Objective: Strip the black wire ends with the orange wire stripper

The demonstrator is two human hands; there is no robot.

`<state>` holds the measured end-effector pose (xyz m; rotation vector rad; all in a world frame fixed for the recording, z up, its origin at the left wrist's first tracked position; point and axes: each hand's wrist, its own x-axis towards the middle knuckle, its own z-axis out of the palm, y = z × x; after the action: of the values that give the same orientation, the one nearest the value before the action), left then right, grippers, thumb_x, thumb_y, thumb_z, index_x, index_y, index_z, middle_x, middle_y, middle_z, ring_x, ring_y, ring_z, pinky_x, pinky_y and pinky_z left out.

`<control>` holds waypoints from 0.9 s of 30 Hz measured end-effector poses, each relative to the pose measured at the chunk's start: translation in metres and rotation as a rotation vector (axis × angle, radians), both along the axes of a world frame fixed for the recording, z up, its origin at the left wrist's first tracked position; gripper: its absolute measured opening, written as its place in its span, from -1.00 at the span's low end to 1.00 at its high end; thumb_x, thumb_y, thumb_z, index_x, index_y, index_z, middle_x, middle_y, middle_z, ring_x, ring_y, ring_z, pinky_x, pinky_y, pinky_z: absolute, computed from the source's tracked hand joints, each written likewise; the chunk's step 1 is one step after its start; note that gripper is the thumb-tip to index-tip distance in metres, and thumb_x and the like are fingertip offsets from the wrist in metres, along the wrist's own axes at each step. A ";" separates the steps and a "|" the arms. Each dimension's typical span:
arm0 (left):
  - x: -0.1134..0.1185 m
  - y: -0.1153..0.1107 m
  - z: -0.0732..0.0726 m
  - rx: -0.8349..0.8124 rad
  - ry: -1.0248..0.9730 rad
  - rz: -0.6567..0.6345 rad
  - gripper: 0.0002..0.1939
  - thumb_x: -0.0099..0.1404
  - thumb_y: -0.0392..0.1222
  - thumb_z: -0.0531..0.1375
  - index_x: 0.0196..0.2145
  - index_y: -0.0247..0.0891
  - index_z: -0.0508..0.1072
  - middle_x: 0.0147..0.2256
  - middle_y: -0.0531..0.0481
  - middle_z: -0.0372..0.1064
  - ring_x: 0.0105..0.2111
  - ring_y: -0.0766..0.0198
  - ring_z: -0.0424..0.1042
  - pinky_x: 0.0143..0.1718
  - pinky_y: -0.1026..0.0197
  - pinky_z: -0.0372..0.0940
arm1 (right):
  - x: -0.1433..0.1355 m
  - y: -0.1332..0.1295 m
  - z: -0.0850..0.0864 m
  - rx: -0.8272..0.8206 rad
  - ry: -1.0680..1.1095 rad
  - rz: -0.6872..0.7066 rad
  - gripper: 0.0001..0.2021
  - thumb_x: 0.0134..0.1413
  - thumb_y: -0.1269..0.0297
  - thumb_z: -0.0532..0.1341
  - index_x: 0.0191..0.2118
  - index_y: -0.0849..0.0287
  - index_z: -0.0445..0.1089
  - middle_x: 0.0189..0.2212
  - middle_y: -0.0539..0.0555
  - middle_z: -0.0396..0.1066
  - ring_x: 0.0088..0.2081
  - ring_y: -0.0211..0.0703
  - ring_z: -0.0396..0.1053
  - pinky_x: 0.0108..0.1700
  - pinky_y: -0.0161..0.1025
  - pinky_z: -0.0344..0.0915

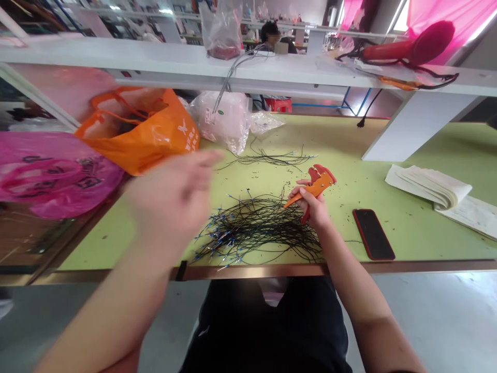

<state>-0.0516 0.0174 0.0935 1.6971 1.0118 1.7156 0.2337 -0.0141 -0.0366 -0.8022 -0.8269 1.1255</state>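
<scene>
My right hand is wrapped round an orange and red hand tool, held above the right end of a pile of thin black wires. Many of these wires end in small blue tips at the pile's left side. Raised at the left, my left hand is smeared by motion, and whether it holds anything is hidden by the blur. Farther back on the green table lies a smaller bunch of black wires. Small dark scraps are scattered around both bunches.
A phone and folded papers lie at the right. Orange and pink bags stand at the left. Clear bags sit at the back, under a white shelf with a red hair dryer. A person sits beyond.
</scene>
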 end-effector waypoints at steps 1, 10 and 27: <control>0.017 -0.002 -0.011 0.063 0.284 -0.032 -0.82 0.29 -0.10 0.36 -0.18 -0.18 0.64 -0.42 0.03 0.50 -0.38 0.26 0.40 -0.34 0.30 0.17 | 0.000 -0.001 0.000 0.003 -0.001 0.014 -0.69 0.10 0.13 0.41 -0.07 0.07 0.41 -0.34 0.01 0.51 -0.23 -0.09 0.50 -0.10 -0.09 0.50; 0.096 0.013 -0.117 0.063 1.175 -0.063 -0.65 0.54 -0.15 0.03 0.08 -0.13 0.57 -0.29 -0.12 0.57 -0.26 0.11 0.54 -0.33 0.19 0.27 | -0.001 -0.001 -0.002 -0.086 -0.067 0.128 -0.64 0.07 0.15 0.42 -0.05 0.13 0.42 -0.39 -0.01 0.49 -0.31 -0.12 0.51 -0.25 -0.20 0.48; 0.082 0.000 -0.127 0.479 0.715 0.051 -0.76 0.44 -0.27 0.21 0.01 -0.16 0.56 -0.30 -0.08 0.52 -0.30 0.16 0.47 -0.27 0.17 0.33 | -0.012 -0.004 -0.004 -0.037 -0.293 0.143 -0.72 0.14 0.03 0.41 -0.28 0.13 0.44 -0.35 0.02 0.41 -0.26 -0.14 0.41 -0.08 -0.13 0.44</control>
<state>0.0300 0.0170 -0.0330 2.7328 0.9688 1.4696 0.2217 -0.0178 -0.0404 -0.9653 -1.1250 1.1677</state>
